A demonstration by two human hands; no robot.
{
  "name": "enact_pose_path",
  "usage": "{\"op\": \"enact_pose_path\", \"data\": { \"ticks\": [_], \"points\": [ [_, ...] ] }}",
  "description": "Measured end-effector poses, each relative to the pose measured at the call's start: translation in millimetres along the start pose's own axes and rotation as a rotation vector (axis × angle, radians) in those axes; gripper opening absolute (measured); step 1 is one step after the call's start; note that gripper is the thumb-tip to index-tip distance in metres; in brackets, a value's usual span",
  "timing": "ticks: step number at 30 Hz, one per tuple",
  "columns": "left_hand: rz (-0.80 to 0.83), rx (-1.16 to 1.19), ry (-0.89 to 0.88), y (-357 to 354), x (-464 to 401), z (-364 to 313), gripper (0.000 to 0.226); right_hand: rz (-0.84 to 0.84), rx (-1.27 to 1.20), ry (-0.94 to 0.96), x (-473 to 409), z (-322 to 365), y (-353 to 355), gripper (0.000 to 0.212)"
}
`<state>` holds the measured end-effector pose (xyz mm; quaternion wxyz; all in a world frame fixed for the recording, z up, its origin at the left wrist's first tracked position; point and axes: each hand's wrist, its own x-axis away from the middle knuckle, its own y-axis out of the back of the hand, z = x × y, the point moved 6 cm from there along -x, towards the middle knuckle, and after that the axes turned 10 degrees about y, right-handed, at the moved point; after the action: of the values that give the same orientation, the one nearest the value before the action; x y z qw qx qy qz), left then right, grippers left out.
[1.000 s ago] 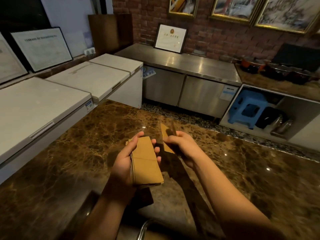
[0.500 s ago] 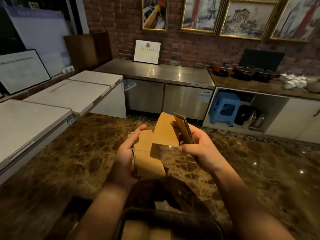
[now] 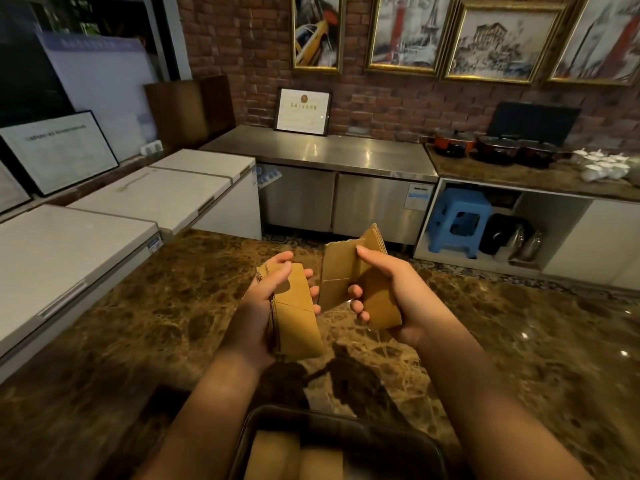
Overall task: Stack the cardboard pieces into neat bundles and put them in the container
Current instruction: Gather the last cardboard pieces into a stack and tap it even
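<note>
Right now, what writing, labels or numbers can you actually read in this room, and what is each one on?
"PARIS": partly cut off, along the top of the second gold-framed picture on the brick wall.
Framed certificate on the steel counter: printed lines, too small to read.
Black-framed document on the left: blurred.
Stickers on the steel cabinet and chest freezer: unreadable.
Cardboard pieces: no print visible.

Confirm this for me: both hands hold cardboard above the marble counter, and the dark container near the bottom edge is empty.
Not empty. The head view shows cardboard pieces already lying in the dark container. The rest stands: the left hand and the right hand each hold cardboard above the marble counter.
</note>
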<state>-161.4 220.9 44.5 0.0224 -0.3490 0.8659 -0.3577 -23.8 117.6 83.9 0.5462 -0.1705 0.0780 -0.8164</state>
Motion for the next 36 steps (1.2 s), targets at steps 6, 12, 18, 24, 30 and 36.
{"op": "enact_pose_path", "data": {
  "ticks": [6, 12, 18, 24, 30, 36],
  "points": [
    [-0.057, -0.164, -0.113, 3, 0, -4, 0.039, 0.085, -0.062, -0.146, 8, 9, -7, 0.056],
    [0.015, -0.16, 0.103, 2, -3, 9, 0.057, 0.152, -0.09, -0.123, 11, 16, -10, 0.066],
    [0.091, -0.112, 0.243, 1, -5, 27, 0.071, 0.274, 0.036, -0.138, 13, 11, -12, 0.049],
    [-0.125, -0.021, 0.12, 7, -1, 17, 0.048, 0.058, 0.156, 0.102, 13, 21, 5, 0.042],
    [-0.114, 0.052, 0.06, 2, -2, 9, 0.026, -0.039, -0.037, 0.281, 27, -6, 2, 0.037],
    [0.007, 0.051, 0.101, -10, 1, 14, 0.071, 0.024, 0.051, 0.301, 22, -8, -3, 0.048]
  ]
}}
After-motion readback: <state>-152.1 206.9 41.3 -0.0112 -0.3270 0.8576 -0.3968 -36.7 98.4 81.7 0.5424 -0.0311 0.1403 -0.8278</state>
